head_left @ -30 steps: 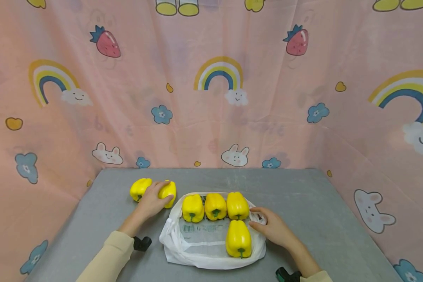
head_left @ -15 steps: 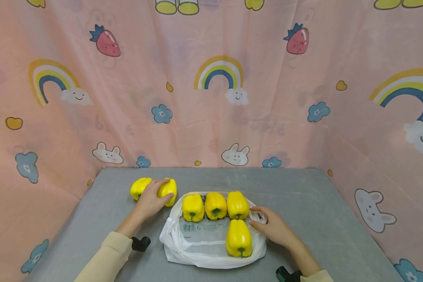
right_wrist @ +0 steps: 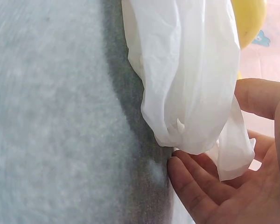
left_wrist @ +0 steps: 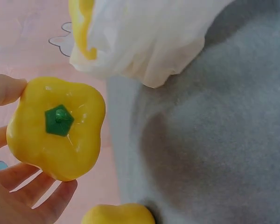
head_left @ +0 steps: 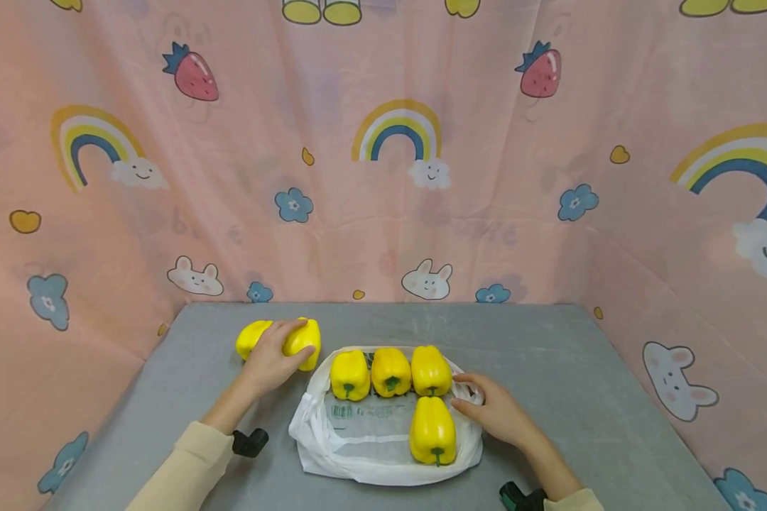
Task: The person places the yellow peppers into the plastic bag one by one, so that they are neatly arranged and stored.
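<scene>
My left hand (head_left: 270, 360) grips a yellow bell pepper (head_left: 307, 346) at the bag's far left. In the left wrist view this pepper (left_wrist: 79, 135) shows its green stem, with thumb and fingers spread around its sides and the table lower down. Another yellow pepper (head_left: 249, 341) lies just left, partly behind the hand. A white plastic bag (head_left: 313, 443) sits with its mouth spread wide. My right hand (head_left: 498, 410) holds the bag's right edge, thumb on one side of the plastic (right_wrist: 191, 74) and fingers on the other.
Inside the bag, three yellow peppers stand in a row along the far side, the middle one (head_left: 391, 372) among them. One more pepper (head_left: 432, 433) is at the near right. A pink patterned curtain (head_left: 383, 234) encloses the grey table (head_left: 550, 341) behind and at both sides.
The left hand has shifted slightly up and away with its pepper, and its forearm has swung a little left. The right hand and the bag have stayed in place.
</scene>
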{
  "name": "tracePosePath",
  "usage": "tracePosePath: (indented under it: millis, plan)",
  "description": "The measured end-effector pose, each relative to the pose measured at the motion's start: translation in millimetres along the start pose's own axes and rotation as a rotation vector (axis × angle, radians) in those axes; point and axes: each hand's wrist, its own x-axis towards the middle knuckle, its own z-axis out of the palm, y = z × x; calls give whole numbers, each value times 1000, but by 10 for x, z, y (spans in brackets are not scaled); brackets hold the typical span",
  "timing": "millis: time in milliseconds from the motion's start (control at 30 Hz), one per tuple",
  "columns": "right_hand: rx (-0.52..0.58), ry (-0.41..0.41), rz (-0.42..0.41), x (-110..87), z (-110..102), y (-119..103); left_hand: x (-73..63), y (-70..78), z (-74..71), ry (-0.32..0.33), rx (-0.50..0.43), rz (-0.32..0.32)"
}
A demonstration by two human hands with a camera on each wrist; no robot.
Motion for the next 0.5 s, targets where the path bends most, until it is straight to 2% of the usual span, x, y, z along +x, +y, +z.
tracePosePath:
  millis: [500]
  plan:
    - [0, 0, -10, 6, -1, 23, -50, 164, -55, 49, 17, 79]
